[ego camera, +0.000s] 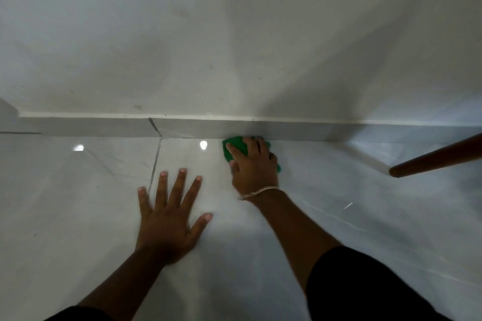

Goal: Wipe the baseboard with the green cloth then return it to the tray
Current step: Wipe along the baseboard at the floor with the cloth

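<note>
A grey tiled baseboard [104, 128] runs across the foot of the white wall. My right hand [254, 164] presses a green cloth [230, 150] against the baseboard's lower edge where it meets the floor; most of the cloth is hidden under the palm and fingers. A thin bracelet circles that wrist. My left hand [169, 216] lies flat on the glossy floor with its fingers spread, holding nothing, to the left of and nearer than the cloth. No tray is in view.
A brown wooden leg [433, 157] slants in from the right edge, its foot near the floor to the right of my right hand. The white marble floor [65, 203] has a grout line left of my left hand. A black sleeve covers my right upper arm.
</note>
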{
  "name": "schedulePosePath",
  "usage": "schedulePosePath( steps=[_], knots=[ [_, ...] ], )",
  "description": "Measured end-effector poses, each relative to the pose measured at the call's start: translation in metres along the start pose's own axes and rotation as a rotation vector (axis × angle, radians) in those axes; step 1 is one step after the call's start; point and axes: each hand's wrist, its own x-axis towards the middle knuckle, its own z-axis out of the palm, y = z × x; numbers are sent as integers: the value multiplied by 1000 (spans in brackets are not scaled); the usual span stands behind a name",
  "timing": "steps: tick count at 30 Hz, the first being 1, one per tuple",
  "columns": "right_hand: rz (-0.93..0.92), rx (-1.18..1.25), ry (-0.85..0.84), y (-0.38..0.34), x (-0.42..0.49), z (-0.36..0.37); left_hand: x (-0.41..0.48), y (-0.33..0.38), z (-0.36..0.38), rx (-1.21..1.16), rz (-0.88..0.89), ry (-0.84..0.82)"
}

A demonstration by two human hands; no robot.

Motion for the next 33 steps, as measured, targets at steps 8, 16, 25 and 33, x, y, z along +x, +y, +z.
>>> schedulePosePath(
  steps=[8, 16, 25, 33],
  knots=[
    [505, -81, 72, 59, -9, -17, 1, -2, -1, -11, 27, 21],
    [100, -39, -44, -34, 6, 5, 2, -1, 1, 13, 14, 16],
    [484, 199, 343, 89, -13, -13, 0, 0, -2, -17, 26, 39],
    [55, 190, 204, -59, 14, 35, 1, -1, 0, -11, 26, 41]
  ],
)
